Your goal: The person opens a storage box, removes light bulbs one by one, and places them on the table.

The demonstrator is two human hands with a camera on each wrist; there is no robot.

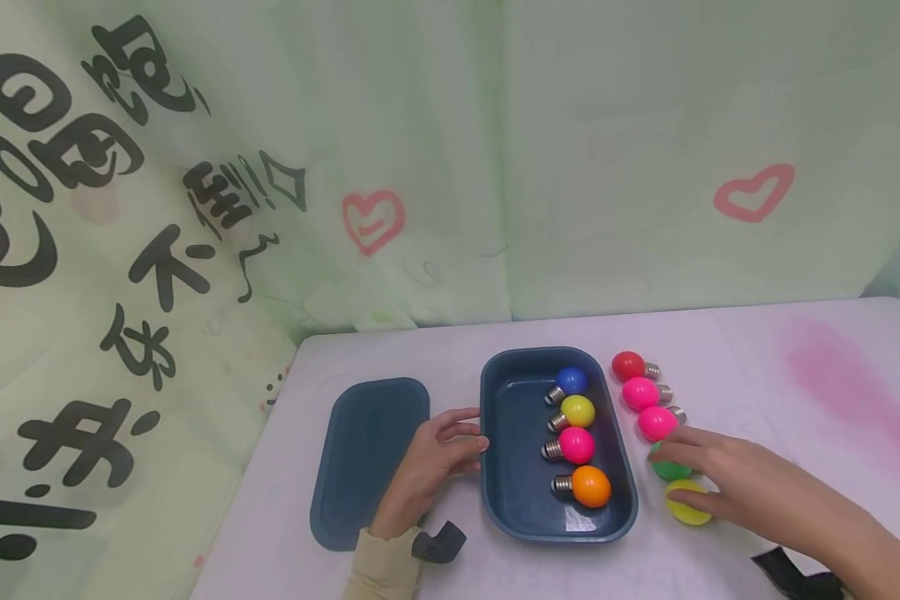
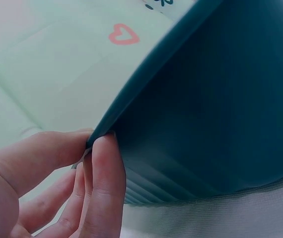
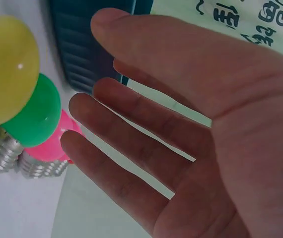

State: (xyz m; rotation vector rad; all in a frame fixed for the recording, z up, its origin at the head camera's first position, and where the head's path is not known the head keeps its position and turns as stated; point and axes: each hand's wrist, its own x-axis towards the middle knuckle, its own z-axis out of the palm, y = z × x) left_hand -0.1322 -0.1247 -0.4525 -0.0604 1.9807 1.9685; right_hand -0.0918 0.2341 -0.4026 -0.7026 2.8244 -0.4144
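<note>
Black Chinese characters (image 1: 165, 287), reddish hearts (image 1: 372, 227) — on curtain (image 1: 607, 125)

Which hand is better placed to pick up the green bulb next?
Probably the right: the right hand is empty beside the green bulb, while the left hand pinches the tray's rim.

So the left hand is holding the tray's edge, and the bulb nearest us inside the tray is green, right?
Not quite: the head view shows that it is an orange bulb nearest us inside the tray. The left hand does hold its edge.
</note>
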